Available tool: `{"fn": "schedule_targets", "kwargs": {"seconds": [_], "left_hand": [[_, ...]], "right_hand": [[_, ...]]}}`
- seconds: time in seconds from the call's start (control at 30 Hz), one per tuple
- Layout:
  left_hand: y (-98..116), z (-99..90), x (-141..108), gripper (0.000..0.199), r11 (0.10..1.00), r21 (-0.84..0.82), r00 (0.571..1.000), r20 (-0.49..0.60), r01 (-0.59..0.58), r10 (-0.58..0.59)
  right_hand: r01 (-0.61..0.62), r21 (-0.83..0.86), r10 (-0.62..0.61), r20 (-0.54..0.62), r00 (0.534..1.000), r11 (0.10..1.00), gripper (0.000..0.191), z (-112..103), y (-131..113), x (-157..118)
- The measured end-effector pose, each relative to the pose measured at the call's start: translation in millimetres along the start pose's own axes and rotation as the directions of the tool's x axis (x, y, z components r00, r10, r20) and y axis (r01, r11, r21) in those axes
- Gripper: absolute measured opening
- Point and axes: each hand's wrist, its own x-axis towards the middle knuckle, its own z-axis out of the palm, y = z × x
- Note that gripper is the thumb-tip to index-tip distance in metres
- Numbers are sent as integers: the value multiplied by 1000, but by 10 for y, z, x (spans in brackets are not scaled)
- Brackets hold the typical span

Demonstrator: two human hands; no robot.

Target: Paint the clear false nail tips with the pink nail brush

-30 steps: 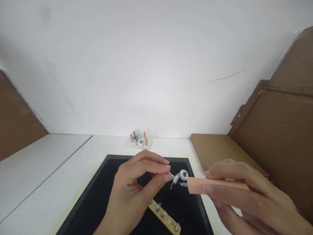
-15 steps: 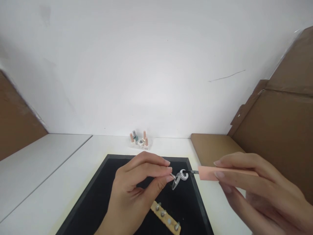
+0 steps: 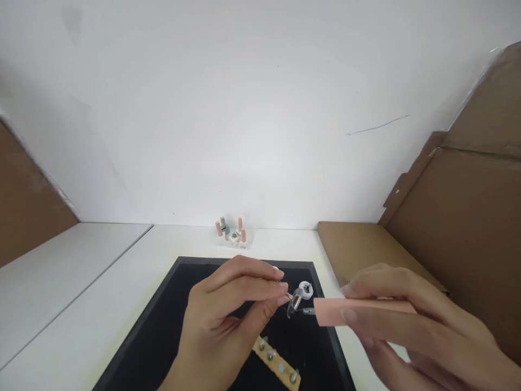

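Note:
My left hand [image 3: 228, 315] is closed in a pinch on a thin metal stem [image 3: 288, 296]. A greyish, translucent piece like a false nail tip [image 3: 298, 296] sits at the stem's end. Between fingers and thumb, my right hand [image 3: 415, 326] holds a nail polish brush [image 3: 362, 311] by its long peach handle. The dark brush end points left and reaches the lower part of the nail tip; whether it touches is hard to tell. Just behind the tip is a small round white pot or bottle [image 3: 306, 290], dark in its middle.
Under my hands lies a black mat [image 3: 183, 288] on the white table. A tan strip [image 3: 275, 363] with several metal pegs rests on it. At the back stand several polish bottles [image 3: 234, 234] in a clear holder. Cardboard [image 3: 366, 244] stands and lies at the right.
The brush in my right hand has moved left and down, from over the white pot to the lower part of the nail tip. My left hand has hardly moved.

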Motion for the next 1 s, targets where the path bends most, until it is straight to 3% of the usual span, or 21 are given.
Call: {"fn": "schedule_targets", "kwargs": {"seconds": [0.2,0.47,0.63,0.77,0.83,0.9,1.0], "left_hand": [[11,-7,-15,35,1000,-5,1000,2,2,-2],[-9,-17,-51,33,1000,-18,1000,-6,-10,9],[-78,1,-83,36,998,-68,1000,6,3,-3],[-111,-7,-61,32,968,-208,990,34,144,-140],[-124,-19,-32,28,918,-303,966,77,258,-246],[-142,-26,-4,23,856,-381,937,133,350,-324],[-171,-20,25,15,780,-457,904,203,428,-377]], "right_hand": [[20,8,-19,-14,1000,1000,44,11,-1,-2],[17,68,-1,-221,975,998,46,153,81,-64],[-71,85,94,-311,946,994,41,205,61,-118],[-122,59,134,-290,948,991,34,153,38,-132],[-132,36,136,-278,951,991,31,94,50,-135],[-65,-5,63,-152,986,998,27,51,65,-126],[-59,11,60,-167,984,998,25,84,43,-93]]}}
